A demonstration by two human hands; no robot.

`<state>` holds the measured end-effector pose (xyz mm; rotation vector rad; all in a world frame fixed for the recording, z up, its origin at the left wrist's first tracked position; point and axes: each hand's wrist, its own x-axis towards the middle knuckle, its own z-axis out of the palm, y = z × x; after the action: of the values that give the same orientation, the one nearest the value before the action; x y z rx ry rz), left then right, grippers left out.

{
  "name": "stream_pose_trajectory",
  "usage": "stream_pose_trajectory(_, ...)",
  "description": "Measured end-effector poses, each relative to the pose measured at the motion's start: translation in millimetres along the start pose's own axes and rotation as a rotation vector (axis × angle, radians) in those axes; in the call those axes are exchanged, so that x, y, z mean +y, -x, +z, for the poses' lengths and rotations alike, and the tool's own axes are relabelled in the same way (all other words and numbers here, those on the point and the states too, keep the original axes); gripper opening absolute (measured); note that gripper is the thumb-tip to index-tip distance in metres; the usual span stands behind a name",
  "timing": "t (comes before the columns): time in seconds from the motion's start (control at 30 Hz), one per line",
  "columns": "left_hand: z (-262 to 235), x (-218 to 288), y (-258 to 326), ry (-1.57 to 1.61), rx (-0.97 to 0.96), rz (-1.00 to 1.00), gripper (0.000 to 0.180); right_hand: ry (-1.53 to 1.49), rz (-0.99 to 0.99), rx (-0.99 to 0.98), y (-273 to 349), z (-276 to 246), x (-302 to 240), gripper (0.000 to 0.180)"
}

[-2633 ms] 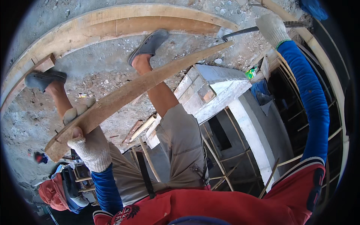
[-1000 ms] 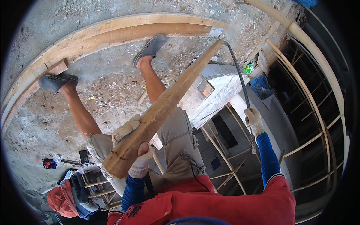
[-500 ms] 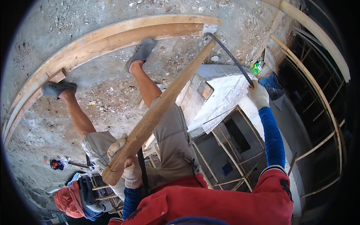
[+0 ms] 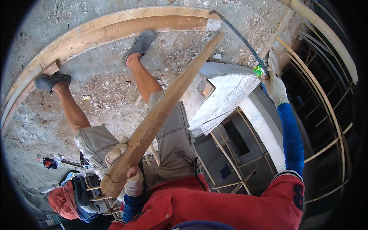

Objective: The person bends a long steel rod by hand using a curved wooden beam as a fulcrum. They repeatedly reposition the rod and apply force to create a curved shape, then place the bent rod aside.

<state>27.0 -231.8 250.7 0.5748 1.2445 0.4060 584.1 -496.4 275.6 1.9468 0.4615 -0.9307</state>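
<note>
At the far left, a curved timber (image 4: 107, 32) arced across the dusty ground (image 4: 111, 90) toward the top middle, with a short wood block (image 4: 52, 68) against its inner side. The person's left clog (image 4: 52, 81) stood just beside that block, and a red cloth (image 4: 63, 201) lay lower down. Next came the left hand (image 4: 133, 184), gloved and clenched around the broad end of a long wooden stake (image 4: 163, 115), fingers over one edge and thumb on the other. The stake slanted up to the right across the person's legs, tapering to a point near the timber's right end. The right clog (image 4: 142, 43) rested between timber and stake. Farther right stood a pale concrete block (image 4: 232, 94). The gloved right hand (image 4: 276, 91), beside a green packet (image 4: 258, 70), gripped a dark ribbed metal bar (image 4: 242, 37). Its bent tip overlapped the timber's end; contact could not be told. Bamboo poles (image 4: 321, 92) curved along the far right.
</note>
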Motion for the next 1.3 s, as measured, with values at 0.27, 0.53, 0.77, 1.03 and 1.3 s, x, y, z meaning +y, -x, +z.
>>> stream_pose_trajectory(0.27,8,0,-3,-0.094,-0.005,0.0,0.08,0.305,-0.134,-0.019,-13,-88,-10,0.035)
stream_pose_trajectory(0.53,-23,-6,-23,0.03,0.011,-0.066,0.074,-0.008,-0.156,0.336,-22,-153,-111,0.035)
stream_pose_trajectory(0.77,-30,9,-33,0.069,0.079,-0.32,0.09,0.281,-0.103,0.105,-15,-109,-59,0.05)
stream_pose_trajectory(1.03,4,26,-34,-0.014,0.218,-0.25,0.071,0.399,0.044,0.03,34,-204,2,0.043)
stream_pose_trajectory(1.3,-27,7,-35,-0.088,0.066,-0.172,0.077,0.161,-0.066,0.321,1,-139,-37,0.046)
